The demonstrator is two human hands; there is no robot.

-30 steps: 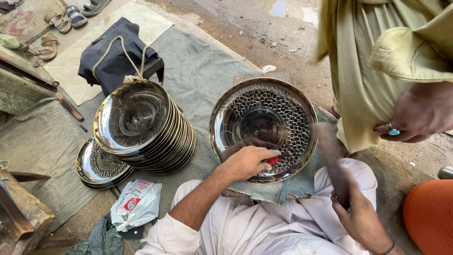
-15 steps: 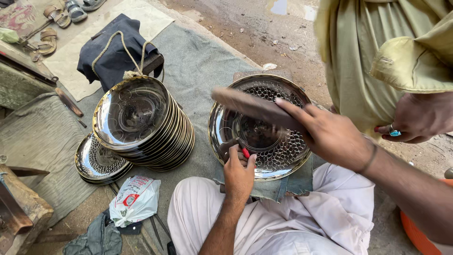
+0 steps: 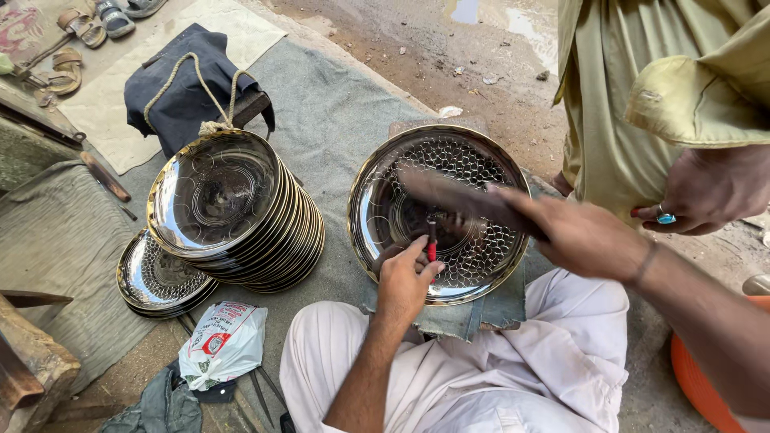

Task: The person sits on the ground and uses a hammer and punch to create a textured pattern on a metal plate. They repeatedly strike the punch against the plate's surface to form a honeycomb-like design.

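A round shiny metal tray (image 3: 481, 265) with a scale-like engraved pattern lies on a cloth pad in front of my knees. My left hand (image 3: 405, 277) grips a small red-handled punch tool (image 3: 431, 240), its tip standing on the tray's middle. My right hand (image 3: 573, 232) swings a long dark hammer-like bar (image 3: 449, 196) over the tray; the bar is motion-blurred.
A leaning stack of several similar trays (image 3: 241, 216) sits left, tied with rope, and a smaller stack (image 3: 152, 277) lies beside it. A standing person (image 3: 666, 120) in a yellow-green shirt is at right. A white plastic bag (image 3: 220, 341) and a grey mat (image 3: 337, 104) are nearby.
My right hand rose from my lap with the bar and now swings it across the tray. My left hand turned from flat on the tray to holding the punch upright.
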